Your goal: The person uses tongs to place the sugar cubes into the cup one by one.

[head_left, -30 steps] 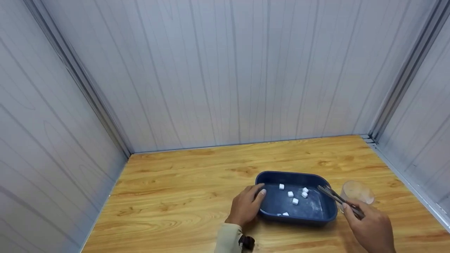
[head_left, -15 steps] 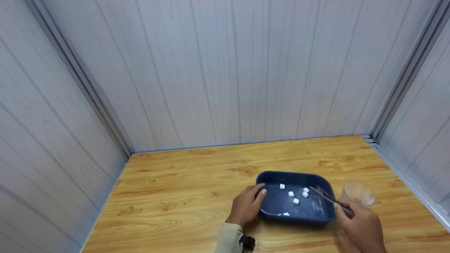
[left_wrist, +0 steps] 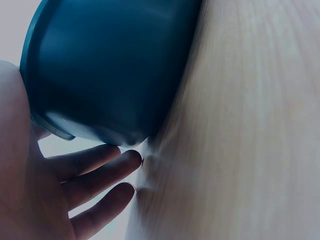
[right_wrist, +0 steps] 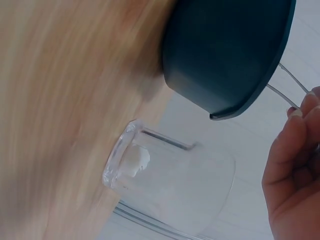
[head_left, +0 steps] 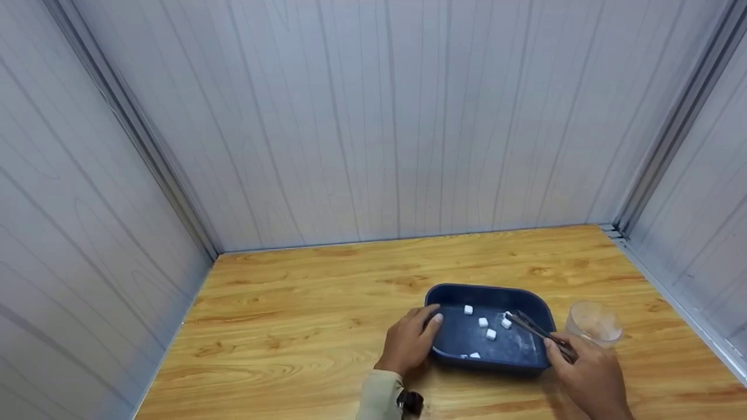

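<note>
My left hand (head_left: 407, 341) grips the left end of a dark blue tray (head_left: 490, 364), its thumb and index finger over the rim. In the left wrist view, several other fingers (left_wrist: 102, 175) lie outside the tray wall (left_wrist: 110, 70). My right hand (head_left: 589, 373) pinches metal tongs (head_left: 528, 325), which reach over the tray's right rim. Their tips overlap a pair of white cubes, one of them the lower cube (head_left: 506, 323). Other white cubes, such as the middle cube (head_left: 491, 335), lie scattered on the tray floor.
Right of the tray stands a clear glass cup (head_left: 595, 321), close behind my right hand. A white piece (right_wrist: 136, 160) shows inside it in the right wrist view. The wooden table (head_left: 280, 326) meets pale panel walls (head_left: 362, 116) at the back and sides.
My right hand has moved left with the tongs, bringing their tips from the tray's right side to the paired cubes. The left hand and tray have stayed in place.
</note>
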Demonstrator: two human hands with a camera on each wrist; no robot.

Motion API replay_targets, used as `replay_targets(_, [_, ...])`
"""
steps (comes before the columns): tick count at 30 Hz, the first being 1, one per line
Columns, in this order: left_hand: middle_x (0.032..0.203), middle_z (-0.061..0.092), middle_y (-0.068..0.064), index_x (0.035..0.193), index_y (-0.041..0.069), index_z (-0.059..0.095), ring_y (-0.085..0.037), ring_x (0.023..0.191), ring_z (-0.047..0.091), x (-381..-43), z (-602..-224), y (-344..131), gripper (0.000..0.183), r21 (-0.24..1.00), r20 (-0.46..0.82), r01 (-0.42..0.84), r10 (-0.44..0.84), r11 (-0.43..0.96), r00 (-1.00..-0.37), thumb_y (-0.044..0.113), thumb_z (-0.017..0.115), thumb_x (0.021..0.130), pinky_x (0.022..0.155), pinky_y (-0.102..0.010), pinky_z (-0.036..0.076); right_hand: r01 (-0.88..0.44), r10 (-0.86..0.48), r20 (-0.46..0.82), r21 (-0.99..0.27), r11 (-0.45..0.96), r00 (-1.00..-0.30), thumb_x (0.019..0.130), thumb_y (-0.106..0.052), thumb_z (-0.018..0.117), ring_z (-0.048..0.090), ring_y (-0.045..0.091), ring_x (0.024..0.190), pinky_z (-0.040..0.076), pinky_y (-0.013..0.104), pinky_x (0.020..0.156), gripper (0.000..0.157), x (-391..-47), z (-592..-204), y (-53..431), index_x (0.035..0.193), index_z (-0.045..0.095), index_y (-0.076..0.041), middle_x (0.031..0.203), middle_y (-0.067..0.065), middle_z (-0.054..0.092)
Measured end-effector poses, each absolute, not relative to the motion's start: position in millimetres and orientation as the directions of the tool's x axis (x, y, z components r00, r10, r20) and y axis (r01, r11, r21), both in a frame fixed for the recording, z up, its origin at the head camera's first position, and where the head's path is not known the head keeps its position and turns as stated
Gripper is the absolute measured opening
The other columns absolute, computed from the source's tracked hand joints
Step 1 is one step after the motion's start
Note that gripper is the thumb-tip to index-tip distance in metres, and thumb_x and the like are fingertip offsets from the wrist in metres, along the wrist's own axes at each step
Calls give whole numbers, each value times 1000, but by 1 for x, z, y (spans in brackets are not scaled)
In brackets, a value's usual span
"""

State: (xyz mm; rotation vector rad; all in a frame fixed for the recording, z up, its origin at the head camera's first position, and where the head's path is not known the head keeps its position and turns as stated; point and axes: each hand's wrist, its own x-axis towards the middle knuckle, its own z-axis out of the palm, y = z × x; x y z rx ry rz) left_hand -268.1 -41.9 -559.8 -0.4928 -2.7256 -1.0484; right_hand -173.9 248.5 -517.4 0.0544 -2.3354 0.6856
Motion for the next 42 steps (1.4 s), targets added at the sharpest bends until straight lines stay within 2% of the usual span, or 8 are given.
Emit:
replay_targets(6, [121,56,8,130,32,54,-13,109,54,-268,-561,-41,51,615,293,378,244,693,-924,59,29,94,90,-39,43,-176,162,597,-466,867,-785,73,-17,75,65,24,75,48,43,64,13,-175,-520,245,84,73,-10,81,6,69])
replay_targets(14, [123,55,9,131,33,53,-14,112,53,-267,-560,-41,53,617,269,358,240,701,-933,60,28,94,92,-41,42,-224,137,626,-462,858,-768,73,-17,75,65,23,74,45,41,63,13,-179,-525,245,85,73,-11,80,3,69])
replay_targets(21, [123,55,8,131,32,53,-14,112,53,-268,-561,-41,53,611,273,365,245,702,-930,60,28,94,92,-40,43,-218,132,611,-464,859,-780,74,-18,74,65,26,74,47,47,64,14,-179,-525,245,85,72,-10,80,5,69])
replay_targets(33, [123,56,8,130,32,54,-13,112,53,-268,-561,-41,53,618,281,363,236,697,-930,60,28,94,92,-40,42,-221,106,595,-450,865,-796,75,-19,73,64,31,72,46,50,64,15,-181,-525,245,86,73,-8,80,9,69])
replay_targets(42, [122,56,8,130,32,54,-14,110,54,-268,-561,-42,51,605,307,387,245,696,-920,58,29,95,90,-40,43,-248,71,624,-409,878,-778,73,-17,74,64,31,70,46,50,61,15,-187,-528,245,84,72,-7,77,10,68])
